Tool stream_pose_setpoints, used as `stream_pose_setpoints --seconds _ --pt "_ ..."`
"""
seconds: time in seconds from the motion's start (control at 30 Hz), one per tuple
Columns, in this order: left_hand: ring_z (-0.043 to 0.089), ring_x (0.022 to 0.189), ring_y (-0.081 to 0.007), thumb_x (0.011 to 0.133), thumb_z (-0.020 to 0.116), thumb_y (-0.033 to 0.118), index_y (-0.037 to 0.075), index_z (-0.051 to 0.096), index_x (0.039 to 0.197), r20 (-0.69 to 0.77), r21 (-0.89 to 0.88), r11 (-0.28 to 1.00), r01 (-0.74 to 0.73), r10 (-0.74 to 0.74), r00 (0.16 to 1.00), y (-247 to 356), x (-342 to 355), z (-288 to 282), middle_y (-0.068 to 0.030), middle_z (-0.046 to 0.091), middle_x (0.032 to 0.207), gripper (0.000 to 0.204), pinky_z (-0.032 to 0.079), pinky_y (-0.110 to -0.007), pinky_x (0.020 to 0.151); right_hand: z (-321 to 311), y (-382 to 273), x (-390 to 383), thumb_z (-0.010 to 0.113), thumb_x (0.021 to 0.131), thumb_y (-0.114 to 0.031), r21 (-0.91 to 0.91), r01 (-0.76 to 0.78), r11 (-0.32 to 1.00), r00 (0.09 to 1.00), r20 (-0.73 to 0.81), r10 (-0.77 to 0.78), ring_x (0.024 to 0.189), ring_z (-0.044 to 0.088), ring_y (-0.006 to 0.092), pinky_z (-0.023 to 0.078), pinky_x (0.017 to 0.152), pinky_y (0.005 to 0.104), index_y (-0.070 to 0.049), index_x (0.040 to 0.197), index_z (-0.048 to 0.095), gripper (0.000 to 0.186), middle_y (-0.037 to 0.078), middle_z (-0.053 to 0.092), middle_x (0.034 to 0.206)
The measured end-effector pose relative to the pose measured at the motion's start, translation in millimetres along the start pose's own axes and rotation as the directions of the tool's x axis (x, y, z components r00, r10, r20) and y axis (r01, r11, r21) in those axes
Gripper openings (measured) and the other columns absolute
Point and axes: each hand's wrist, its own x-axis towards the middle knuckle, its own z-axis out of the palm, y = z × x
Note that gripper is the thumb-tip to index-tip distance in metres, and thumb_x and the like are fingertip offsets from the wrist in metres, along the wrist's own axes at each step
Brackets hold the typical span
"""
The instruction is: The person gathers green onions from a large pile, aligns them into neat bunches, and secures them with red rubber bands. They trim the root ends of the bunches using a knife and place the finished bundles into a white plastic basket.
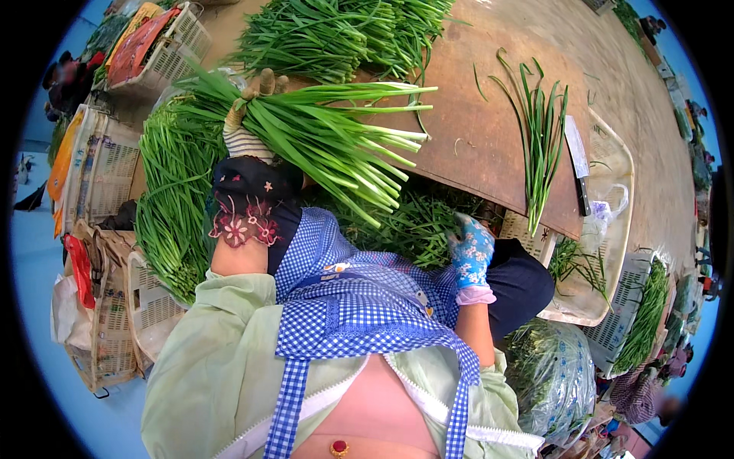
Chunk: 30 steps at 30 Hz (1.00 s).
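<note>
My left hand [243, 131], in a striped, soiled work glove, is raised at the left and closed around a bunch of garlic chives [329, 126]. Their white stem ends point right, over the near edge of a brown board [459, 130]. My right hand [472, 249], in a blue floral glove, is low beside my right knee. Its fingers are slightly bent and apart, with nothing seen in them. On the board's right side lie a few loose chives [541, 145] and a knife [579, 164] with a black handle.
A big pile of chives [344, 38] sits at the board's far side, another heap [172, 191] at my left. Loose green scraps [413, 226] lie below the board. A white crate [623, 222] and a plastic-wrapped bundle [554, 375] are on the right; stacked crates [103, 153] stand left.
</note>
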Motion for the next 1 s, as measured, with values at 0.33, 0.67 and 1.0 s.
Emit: stream_pose_setpoints --seconds 0.33,0.67,1.0 --pt "0.039 0.123 -0.0372 0.08 0.058 0.017 0.005 0.064 0.094 -0.052 -0.019 1.0 0.011 -0.012 0.999 -6.8 -2.1 -4.2 -0.0152 0.048 0.13 0.019 0.036 -0.059 0.098 37.7 -105.6 36.6 0.057 0.084 -0.01 0.975 -0.181 0.125 0.887 0.217 -0.408 0.111 0.053 0.022 0.041 0.097 0.0342 -0.001 0.122 0.051 0.04 0.013 0.055 0.121" --pt "0.041 0.123 -0.033 0.078 0.063 0.019 0.006 0.065 0.093 -0.045 0.007 0.998 0.064 -0.064 0.997 -7.9 -6.9 -4.8 -0.0112 0.05 0.129 0.019 0.039 -0.055 0.097 25.1 -116.7 25.4 0.066 0.075 -0.01 0.496 0.007 0.868 1.0 0.014 -0.016 0.073 0.066 0.0268 0.051 0.064 0.0334 -0.007 0.098 0.062 0.023 0.015 0.066 0.08" --pt "0.042 0.124 -0.0334 0.081 0.063 0.019 0.005 0.065 0.094 -0.044 -0.002 1.0 -0.019 0.019 0.999 10.9 -5.4 -5.8 -0.0162 0.052 0.125 0.02 0.042 -0.053 0.095 -12.1 -60.8 5.1 0.064 0.078 -0.018 0.253 0.199 0.947 0.972 -0.171 -0.159 0.068 0.064 0.025 0.049 0.059 0.036 -0.012 0.089 0.065 0.013 0.008 0.066 0.076"
